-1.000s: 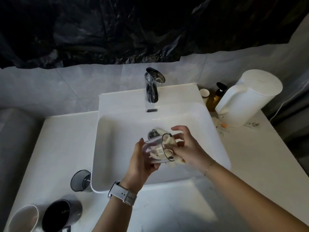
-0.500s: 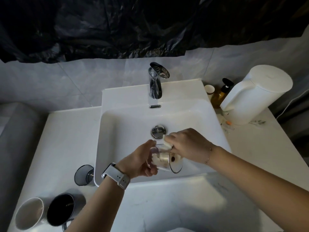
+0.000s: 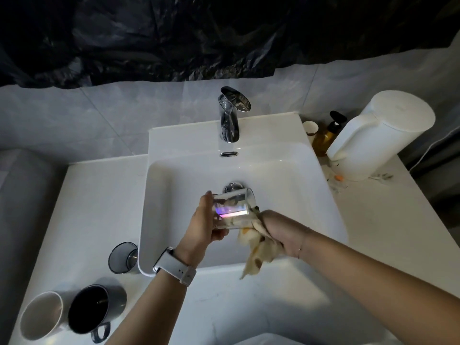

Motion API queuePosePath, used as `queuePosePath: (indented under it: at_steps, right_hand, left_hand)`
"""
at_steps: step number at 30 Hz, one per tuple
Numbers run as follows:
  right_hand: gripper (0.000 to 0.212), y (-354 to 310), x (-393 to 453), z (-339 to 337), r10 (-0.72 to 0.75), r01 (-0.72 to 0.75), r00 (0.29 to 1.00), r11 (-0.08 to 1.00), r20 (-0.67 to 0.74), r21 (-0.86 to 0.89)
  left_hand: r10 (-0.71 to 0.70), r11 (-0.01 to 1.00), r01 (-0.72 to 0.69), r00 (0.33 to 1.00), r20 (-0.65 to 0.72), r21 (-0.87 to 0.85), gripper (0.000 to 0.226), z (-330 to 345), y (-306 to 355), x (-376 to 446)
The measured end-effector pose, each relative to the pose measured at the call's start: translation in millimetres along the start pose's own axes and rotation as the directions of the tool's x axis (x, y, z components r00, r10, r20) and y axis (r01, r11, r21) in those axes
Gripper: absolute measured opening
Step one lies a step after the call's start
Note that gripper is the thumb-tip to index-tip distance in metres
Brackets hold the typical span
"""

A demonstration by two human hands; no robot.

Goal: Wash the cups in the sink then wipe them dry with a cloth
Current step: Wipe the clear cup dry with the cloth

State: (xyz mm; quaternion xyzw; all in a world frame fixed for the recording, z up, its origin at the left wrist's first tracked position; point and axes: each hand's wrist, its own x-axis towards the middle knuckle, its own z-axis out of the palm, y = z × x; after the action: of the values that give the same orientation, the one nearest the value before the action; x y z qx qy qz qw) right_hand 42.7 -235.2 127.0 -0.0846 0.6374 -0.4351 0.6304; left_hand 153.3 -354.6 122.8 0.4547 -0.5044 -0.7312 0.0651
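left hand (image 3: 201, 227) fingers curled round glass cup (image 3: 232, 210) over sink (image 3: 174, 195); right hand (image 3: 278, 231) fingers clutch cloth (image 3: 258, 252).

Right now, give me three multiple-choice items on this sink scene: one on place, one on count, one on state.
1. Where is the amber pump bottle?
A. beside the white kettle
B. in the sink basin
C. left of the faucet

2. How many cups stand on the counter left of the basin?
A. one
B. three
C. five

3. The clear glass is:
A. upright on the counter
B. held sideways, cloth in its mouth
C. under running water

Key: 1 A, it stands against the kettle. 2 B, a grey tumbler, dark mug, white cup. 3 B, left hand grips it, right hand holds the cloth.
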Motion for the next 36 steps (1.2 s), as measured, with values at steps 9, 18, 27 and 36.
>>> queuePosePath:
  at_steps: [9,18,27,36]
  right_hand:
    - [0.022,-24.4,8.0,-28.9,-0.702,0.335,0.494,-0.391,0.513,-0.858]
    - [0.051,7.1,5.7,-1.1,-0.158,0.093,0.968,0.948,-0.197,-0.304]
    - [0.035,-8.0,-7.5,-6.0,0.175,-0.217,0.93,0.971,0.324,0.099]
    - [0.038,-39.5,-4.8,-0.5,-0.166,0.028,0.954,0.878,-0.25,-0.478]
  left_hand:
    - [-0.377,0.926,0.325,0.814,0.442,0.191,0.039,-21.8,6.5,7.1]
    - [-0.165,0.949,0.161,0.986,0.007,-0.271,0.042,3.2,-16.5,-0.8]
    - [0.506,0.795,-0.586,0.783,0.362,0.157,0.03,-40.3,-24.5,-0.2]
    - [0.156,0.939,-0.245,0.929,0.336,0.242,0.067,-28.8,1.1,-1.9]
